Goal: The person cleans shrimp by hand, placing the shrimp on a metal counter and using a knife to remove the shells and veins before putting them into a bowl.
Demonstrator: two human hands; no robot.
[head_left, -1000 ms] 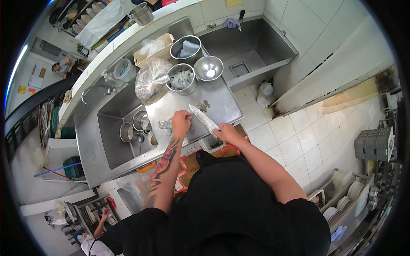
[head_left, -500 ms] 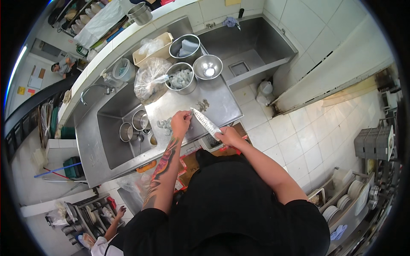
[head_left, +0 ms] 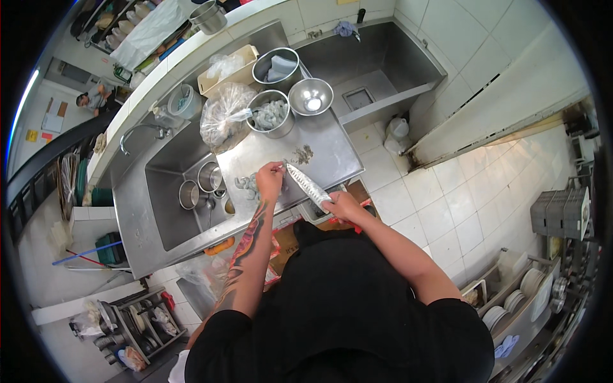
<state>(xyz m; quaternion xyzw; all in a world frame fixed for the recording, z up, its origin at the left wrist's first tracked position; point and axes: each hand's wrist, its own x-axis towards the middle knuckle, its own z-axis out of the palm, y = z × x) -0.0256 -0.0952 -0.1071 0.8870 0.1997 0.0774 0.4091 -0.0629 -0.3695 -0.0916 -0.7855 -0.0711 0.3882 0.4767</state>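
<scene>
My right hand (head_left: 345, 207) is closed round the handle of a knife (head_left: 307, 185) with a wide silvery blade. The blade slants up and left over the steel counter, its tip close to the fingers of my left hand (head_left: 270, 177). Those fingers pinch a small grey piece that looks like a raw shrimp, mostly hidden by the fingers. Left of that hand lies a small pile of grey raw shrimp (head_left: 245, 184). Beyond the knife is a patch of dark scraps (head_left: 302, 154). A steel pot (head_left: 280, 130) at the back holds more grey shrimp.
Behind the work spot stand a steel bowl (head_left: 311, 106), another steel pot (head_left: 258, 72), a filled plastic bag (head_left: 225, 121) and a beige bin (head_left: 248, 56). A sink (head_left: 167, 220) with small pots lies left; a deeper sink (head_left: 408, 60) is far right.
My hands stay almost in place, with the knife tip still near the left fingers. At lower left, another person's reaching arm has drawn back mostly out of sight.
</scene>
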